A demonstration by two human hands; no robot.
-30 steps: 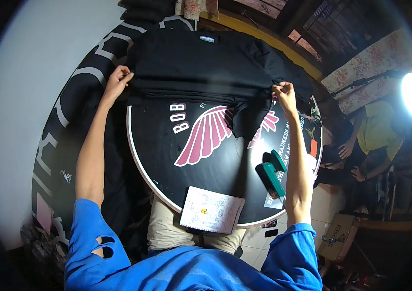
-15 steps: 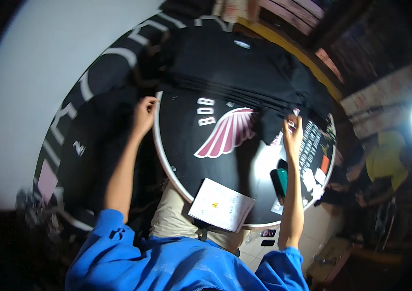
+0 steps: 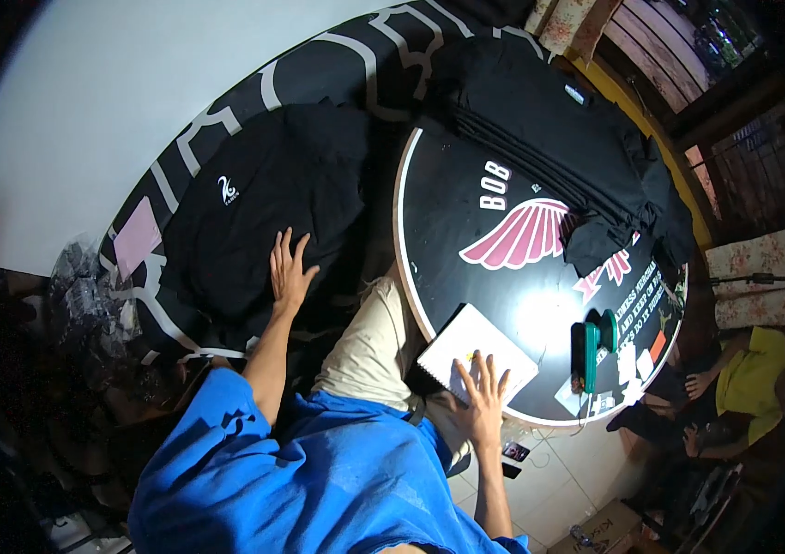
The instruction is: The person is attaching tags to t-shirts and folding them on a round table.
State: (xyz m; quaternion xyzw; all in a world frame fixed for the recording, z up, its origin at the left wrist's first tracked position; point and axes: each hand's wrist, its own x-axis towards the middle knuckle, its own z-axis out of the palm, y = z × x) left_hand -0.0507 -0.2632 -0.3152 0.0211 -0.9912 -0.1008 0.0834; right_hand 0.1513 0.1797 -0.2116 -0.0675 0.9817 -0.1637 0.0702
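My left hand [image 3: 291, 274] is open, its fingers spread flat at the near edge of a black garment [image 3: 268, 185] with a small white emblem. That garment lies on a black surface with white line patterns on the left. My right hand [image 3: 482, 395], also open, has its fingers spread over a white spiral notebook [image 3: 494, 343] at the near edge of the round black table [image 3: 429, 222]. Whether the fingers press on the page I cannot tell. A layered pile of black shirts [image 3: 540, 102] covers the table's far side.
A green case-like object [image 3: 585, 355] stands on the table near white papers [image 3: 628, 360]. Clear crumpled plastic [image 3: 88, 286] and a pink sheet [image 3: 138, 236] are at the far left. Phones [image 3: 514, 451] lie on the tiled floor. A person in a yellow shirt [image 3: 754, 383] sits at right.
My view has turned left. My left hand moved from the table's edge onto the black garment. My right hand came back from the shirt pile to the notebook and opened.
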